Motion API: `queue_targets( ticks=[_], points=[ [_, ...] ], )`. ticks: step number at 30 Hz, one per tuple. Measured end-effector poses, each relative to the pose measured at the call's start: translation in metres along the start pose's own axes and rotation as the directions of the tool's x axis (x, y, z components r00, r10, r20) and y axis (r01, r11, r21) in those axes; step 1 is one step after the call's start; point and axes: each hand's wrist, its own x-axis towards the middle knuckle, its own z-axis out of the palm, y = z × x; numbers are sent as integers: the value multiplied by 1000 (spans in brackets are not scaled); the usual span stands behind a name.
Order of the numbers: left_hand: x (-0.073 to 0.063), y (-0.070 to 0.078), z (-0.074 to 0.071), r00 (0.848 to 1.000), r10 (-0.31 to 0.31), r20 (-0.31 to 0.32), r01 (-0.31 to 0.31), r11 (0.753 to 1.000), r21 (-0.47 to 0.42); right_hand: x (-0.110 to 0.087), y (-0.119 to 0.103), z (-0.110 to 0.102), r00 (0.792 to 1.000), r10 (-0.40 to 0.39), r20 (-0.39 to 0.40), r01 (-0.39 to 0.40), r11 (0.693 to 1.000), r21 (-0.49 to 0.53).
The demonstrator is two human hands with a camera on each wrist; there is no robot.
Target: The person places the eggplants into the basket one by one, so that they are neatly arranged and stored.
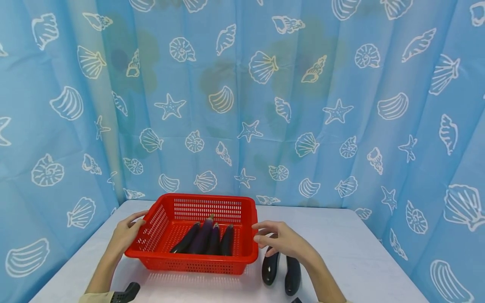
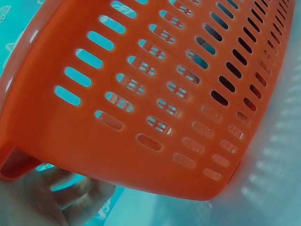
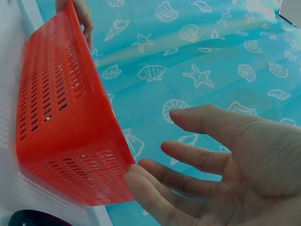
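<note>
A red plastic basket [image 1: 197, 255] with slotted walls holds several dark purple eggplants [image 1: 203, 236]. My left hand [image 1: 126, 233] grips its left rim, and in the left wrist view those fingers [image 2: 77, 195] curl under the lip. Beside the right rim is my right hand [image 1: 282, 240], its fingers spread and loosely bent. In the right wrist view the fingertips [image 3: 136, 172] come close to the basket's corner; whether they touch it I cannot tell. Two more eggplants lie on the table below that hand, a left one [image 1: 269, 269] and a right one [image 1: 292, 277].
The white table [image 1: 341, 244] extends to the right of the hands and along the front. A blue curtain [image 1: 242, 105] printed with white shells and starfish hangs behind the table and along both sides.
</note>
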Motion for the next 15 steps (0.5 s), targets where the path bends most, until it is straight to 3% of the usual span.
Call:
queue_targets(
  ticks=[6, 15],
  points=[
    [1, 0, 0, 1000, -3, -4, 3, 1000, 6, -1, 1, -3, 1000, 7, 16, -7, 1000, -12],
    [0, 1, 0, 998, 51, 37, -53, 997, 59, -4, 7, -14, 1000, 11, 6, -11, 1000, -17]
  ],
)
